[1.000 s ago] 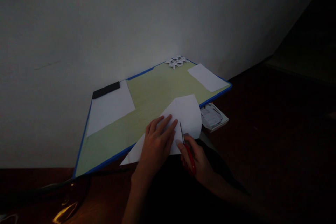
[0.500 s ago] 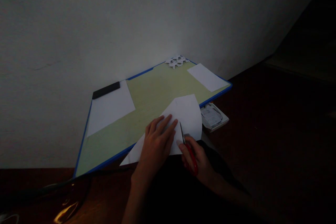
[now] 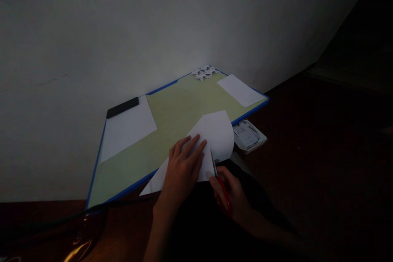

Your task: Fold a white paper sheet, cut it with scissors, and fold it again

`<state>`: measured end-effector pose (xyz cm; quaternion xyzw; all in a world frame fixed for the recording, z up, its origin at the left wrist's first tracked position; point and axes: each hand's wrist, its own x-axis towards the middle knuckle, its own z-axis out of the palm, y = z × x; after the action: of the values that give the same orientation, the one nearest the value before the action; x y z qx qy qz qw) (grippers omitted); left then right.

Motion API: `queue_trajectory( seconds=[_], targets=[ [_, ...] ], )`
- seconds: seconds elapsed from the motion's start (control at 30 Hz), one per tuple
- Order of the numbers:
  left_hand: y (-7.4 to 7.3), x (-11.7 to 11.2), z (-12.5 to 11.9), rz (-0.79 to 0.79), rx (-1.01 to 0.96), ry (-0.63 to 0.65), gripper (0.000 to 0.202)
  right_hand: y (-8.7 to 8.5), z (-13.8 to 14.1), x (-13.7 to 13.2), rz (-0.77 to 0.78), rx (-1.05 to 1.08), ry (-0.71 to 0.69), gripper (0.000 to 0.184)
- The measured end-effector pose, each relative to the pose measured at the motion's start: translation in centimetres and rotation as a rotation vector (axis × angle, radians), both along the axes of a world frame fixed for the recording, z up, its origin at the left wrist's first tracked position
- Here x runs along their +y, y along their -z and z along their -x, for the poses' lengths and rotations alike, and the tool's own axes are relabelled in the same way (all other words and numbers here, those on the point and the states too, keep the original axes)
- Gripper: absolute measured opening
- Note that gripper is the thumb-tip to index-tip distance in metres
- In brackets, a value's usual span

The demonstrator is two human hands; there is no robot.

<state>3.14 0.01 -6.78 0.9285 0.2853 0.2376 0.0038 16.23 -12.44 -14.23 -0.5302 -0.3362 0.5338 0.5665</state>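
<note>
We are drawing the red-handled scissors [image 3: 225, 193] slightly lower in the frame, our right hand [image 3: 237, 194] clenched around them, while our left hand [image 3: 184, 167], fingers splayed flat, is pressing the white paper [image 3: 218, 131] at lower centre, probably steadying it

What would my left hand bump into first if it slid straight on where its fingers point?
Probably the curved part of the white paper that your left hand rests on, just ahead of it. It looks raised, but depth is hard to judge.
</note>
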Motion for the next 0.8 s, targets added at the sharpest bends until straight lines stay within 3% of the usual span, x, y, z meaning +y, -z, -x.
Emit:
queue_trajectory(
  seconds=[0.23,0.57,0.8],
  targets=[
    [0.2,0.0,0.2,-0.005,0.003,0.003,0.045,1.0,-0.9,-1.1,0.029,0.038,0.02,0.05],
    [-0.3,-0.5,0.6,-0.014,0.015,0.005,0.045,2.1,-2.5,-1.1,-0.052,0.13,-0.098,0.054],
    [-0.2,-0.6,1.2,-0.011,0.016,0.026,0.047,0.9,-3.9,-1.5,-0.056,0.051,-0.208,0.068]
  ],
)
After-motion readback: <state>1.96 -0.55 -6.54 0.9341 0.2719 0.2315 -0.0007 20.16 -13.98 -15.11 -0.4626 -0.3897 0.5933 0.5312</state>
